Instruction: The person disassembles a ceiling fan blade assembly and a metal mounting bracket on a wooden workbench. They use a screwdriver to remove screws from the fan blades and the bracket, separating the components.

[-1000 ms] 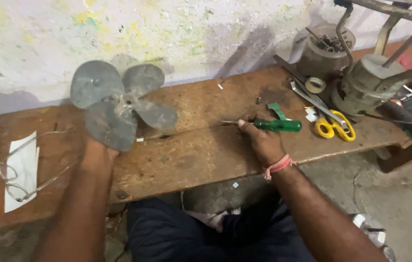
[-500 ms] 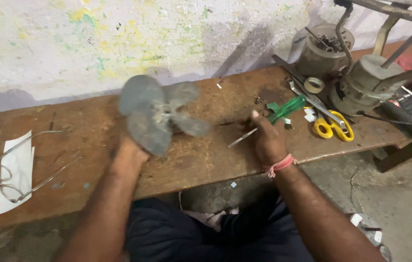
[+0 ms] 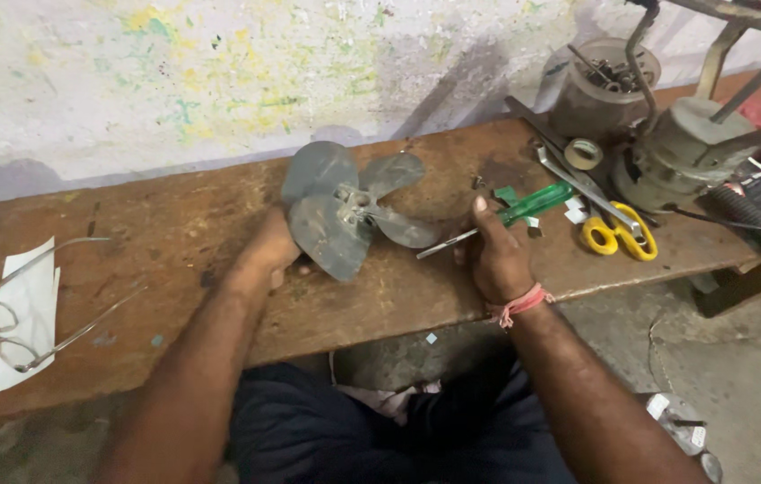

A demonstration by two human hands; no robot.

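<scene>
Grey fan blade (image 3: 349, 215) is gripped at its lower edge by left hand (image 3: 271, 249), fingers hidden behind it. Green-handled screwdriver (image 3: 506, 215) is clasped in right hand (image 3: 495, 255), fingers wrapped shut, tip just beside the blade.

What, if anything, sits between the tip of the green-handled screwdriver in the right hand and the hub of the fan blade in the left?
Nothing visible does. The right hand holds the green-handled screwdriver with its tip pointing toward the fan blade, which the left hand holds up. Between tip and hub shows only one blade and bare wooden bench.
</scene>
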